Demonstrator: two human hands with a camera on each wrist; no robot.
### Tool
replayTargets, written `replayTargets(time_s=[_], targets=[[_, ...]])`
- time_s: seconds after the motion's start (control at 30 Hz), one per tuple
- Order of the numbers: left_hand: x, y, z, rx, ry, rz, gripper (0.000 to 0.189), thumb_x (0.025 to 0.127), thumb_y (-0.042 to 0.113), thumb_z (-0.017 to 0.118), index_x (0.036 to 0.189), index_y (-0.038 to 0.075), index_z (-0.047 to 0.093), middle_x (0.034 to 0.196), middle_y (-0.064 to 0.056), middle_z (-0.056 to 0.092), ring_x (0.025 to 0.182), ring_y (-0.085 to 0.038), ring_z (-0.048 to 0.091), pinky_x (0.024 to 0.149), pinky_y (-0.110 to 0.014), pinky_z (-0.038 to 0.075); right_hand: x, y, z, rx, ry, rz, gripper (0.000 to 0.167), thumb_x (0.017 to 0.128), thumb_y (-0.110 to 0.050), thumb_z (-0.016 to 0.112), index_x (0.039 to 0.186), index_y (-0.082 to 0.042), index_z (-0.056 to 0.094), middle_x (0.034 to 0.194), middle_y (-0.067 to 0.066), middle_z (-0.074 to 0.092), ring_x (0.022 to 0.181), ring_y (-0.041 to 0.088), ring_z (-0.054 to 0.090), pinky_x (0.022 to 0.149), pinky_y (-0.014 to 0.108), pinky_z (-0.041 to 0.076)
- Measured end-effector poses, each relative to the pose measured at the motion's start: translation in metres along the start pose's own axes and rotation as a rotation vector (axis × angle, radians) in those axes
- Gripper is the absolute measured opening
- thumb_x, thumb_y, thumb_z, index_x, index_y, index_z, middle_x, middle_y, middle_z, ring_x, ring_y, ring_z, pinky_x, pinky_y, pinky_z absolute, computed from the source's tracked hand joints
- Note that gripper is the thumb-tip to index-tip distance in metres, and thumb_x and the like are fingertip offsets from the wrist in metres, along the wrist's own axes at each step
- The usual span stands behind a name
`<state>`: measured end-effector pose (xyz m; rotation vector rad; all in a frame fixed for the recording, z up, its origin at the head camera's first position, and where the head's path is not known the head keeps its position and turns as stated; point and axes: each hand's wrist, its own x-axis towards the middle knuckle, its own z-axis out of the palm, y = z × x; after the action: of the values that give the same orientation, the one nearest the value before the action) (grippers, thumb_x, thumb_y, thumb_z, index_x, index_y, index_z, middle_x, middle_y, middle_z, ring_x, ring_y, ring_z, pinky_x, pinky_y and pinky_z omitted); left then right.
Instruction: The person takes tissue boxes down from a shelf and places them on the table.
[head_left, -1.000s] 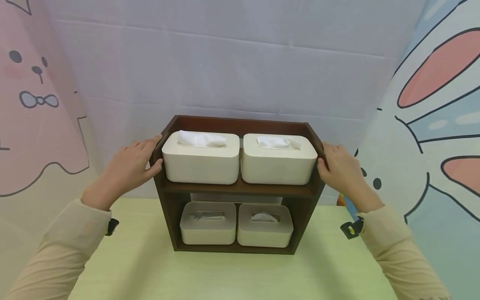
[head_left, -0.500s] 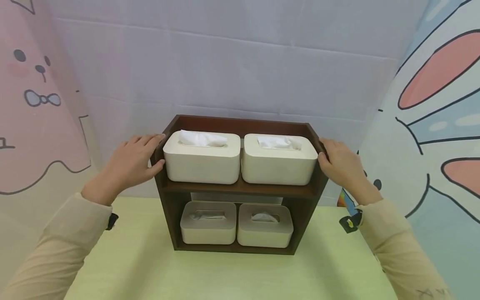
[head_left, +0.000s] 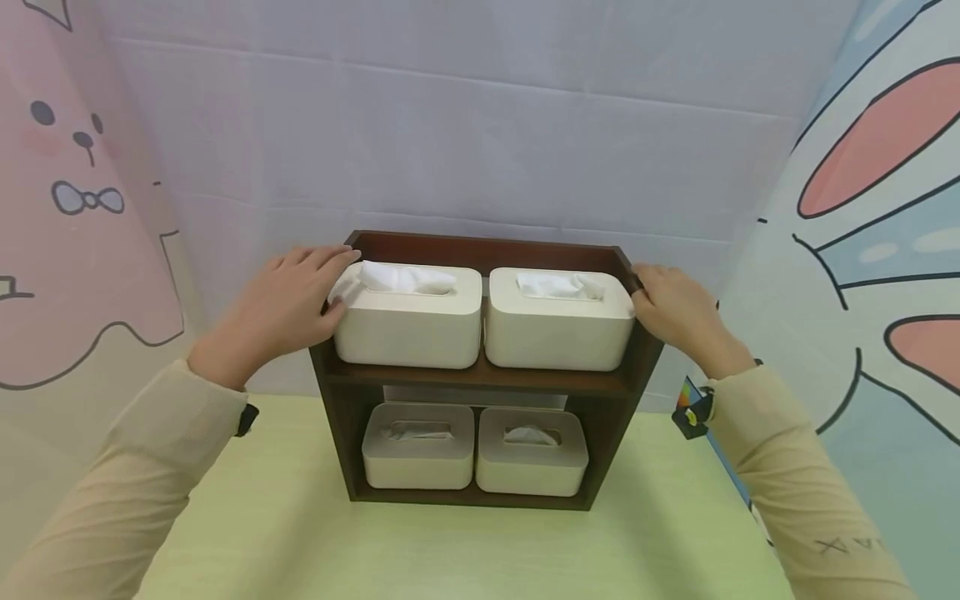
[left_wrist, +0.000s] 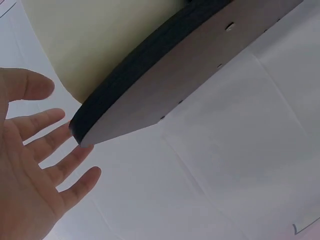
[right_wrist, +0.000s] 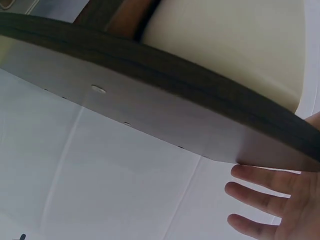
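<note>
A dark brown two-tier shelf (head_left: 480, 381) stands on the table with cream tissue boxes side by side on both tiers. The upper left tissue box (head_left: 405, 337) and upper right tissue box (head_left: 558, 340) have white tissue poking from their slots. My left hand (head_left: 281, 300) is at the shelf's upper left side, its fingertips overlapping that box's corner. In the left wrist view its fingers spread loosely around the panel's end. At the upper right side is my right hand (head_left: 678, 312); the right wrist view shows straight fingers along the panel's outer face, its thumb hidden.
On the lower tier sit a left tissue box (head_left: 417, 471) and a right tissue box (head_left: 532, 475). The pale green table (head_left: 480, 554) extends in front. A white cloth backdrop (head_left: 480, 150) hangs close behind, with cartoon-printed sheets on both sides.
My left hand has moved right and up, from the panel's outer side to over its top edge. My right hand has shifted slightly up and left. The shelf and boxes stay put.
</note>
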<state>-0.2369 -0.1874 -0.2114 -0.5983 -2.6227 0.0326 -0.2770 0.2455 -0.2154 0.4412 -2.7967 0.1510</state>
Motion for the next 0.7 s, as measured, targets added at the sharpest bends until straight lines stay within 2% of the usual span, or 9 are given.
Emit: replayTargets(time_s=[0.13,0.23,0.43,0.57,0.7], targets=[[0.013,0.006,0.001,-0.022,-0.062,0.024,0.054,0.093,0.034,0.046,0.139,0.007,0.037,0.14,-0.015,0.04,0.125,-0.04,0.036,0.102,-0.056,0.028,0.0,0.0,0.003,-0.024,0.016,0.001,0.045,0.092,-0.013,0.029,0.131,0.007,0.043,0.13,0.029,0.045,0.117,0.048,0.041,0.092,0.06,0.035],[0.022,0.008,0.004,-0.035,-0.12,0.037,0.061,0.092,0.046,0.043,0.14,0.009,0.035,0.143,-0.013,0.037,0.127,-0.04,0.033,0.104,-0.055,0.025,-0.001,0.001,0.006,-0.03,0.034,0.014,0.045,0.092,-0.013,0.029,0.13,0.006,0.044,0.13,0.029,0.045,0.117,0.047,0.04,0.092,0.061,0.034],[0.036,0.007,0.011,-0.064,-0.189,0.064,0.076,0.086,0.063,0.041,0.142,0.013,0.033,0.144,-0.01,0.036,0.13,-0.038,0.031,0.106,-0.055,0.023,-0.001,0.001,0.011,-0.065,0.093,0.0,0.044,0.091,-0.013,0.029,0.128,0.002,0.048,0.128,0.025,0.049,0.116,0.045,0.042,0.088,0.062,0.035],[0.043,0.005,0.017,-0.074,-0.212,0.092,0.083,0.08,0.069,0.045,0.141,0.014,0.033,0.144,-0.008,0.036,0.13,-0.034,0.032,0.106,-0.055,0.024,-0.001,0.0,0.014,-0.096,0.121,-0.017,0.044,0.091,-0.014,0.03,0.127,0.002,0.049,0.127,0.024,0.051,0.114,0.044,0.044,0.087,0.062,0.035],[0.049,0.004,0.023,-0.109,-0.247,0.111,0.091,0.076,0.072,0.049,0.142,0.012,0.031,0.144,-0.01,0.035,0.13,-0.035,0.033,0.104,-0.056,0.026,-0.001,0.001,0.016,-0.108,0.135,-0.017,0.043,0.091,-0.015,0.032,0.127,0.002,0.05,0.126,0.024,0.051,0.114,0.043,0.044,0.088,0.061,0.036]])
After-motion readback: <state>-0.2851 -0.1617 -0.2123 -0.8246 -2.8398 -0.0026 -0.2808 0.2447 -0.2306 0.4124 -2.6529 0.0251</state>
